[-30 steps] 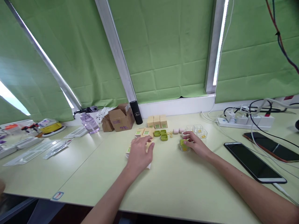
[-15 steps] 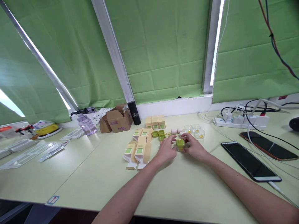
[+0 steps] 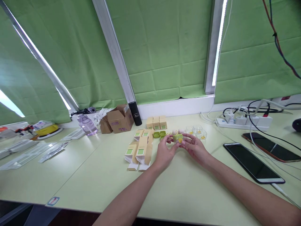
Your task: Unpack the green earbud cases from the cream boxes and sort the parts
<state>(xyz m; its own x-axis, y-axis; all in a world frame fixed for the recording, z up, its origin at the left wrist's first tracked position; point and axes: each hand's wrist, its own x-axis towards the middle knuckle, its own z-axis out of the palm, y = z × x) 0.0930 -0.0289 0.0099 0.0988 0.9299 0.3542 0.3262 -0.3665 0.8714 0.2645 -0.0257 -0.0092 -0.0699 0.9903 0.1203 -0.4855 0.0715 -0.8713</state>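
Between my left hand (image 3: 166, 151) and my right hand (image 3: 194, 147) is a small clear container with a green lid (image 3: 178, 138); the fingers of both hands close on it from either side. A yellow spot shows through its clear wall. Just behind my left hand lie green lids (image 3: 156, 134), with small yellowish bits beside them. Several clear cups (image 3: 201, 135) with yellow centres stand beyond my right hand. Pinkish pieces (image 3: 180, 131) behind the container are partly hidden by it and my fingers.
Open cartons with green labels (image 3: 142, 142) lie left of my hands, and closed small boxes (image 3: 156, 122) stand behind. A brown cardboard box (image 3: 120, 120), black bottle (image 3: 134, 113) and purple bottle (image 3: 87, 125) are further left. Two phones (image 3: 253, 162), cables and a power strip (image 3: 243, 123) are on the right.
Both hands have lifted the container slightly and tipped it, so its clear side with the yellow spot faces me. Before, the green lid's top showed. My thumbs have come closer together.
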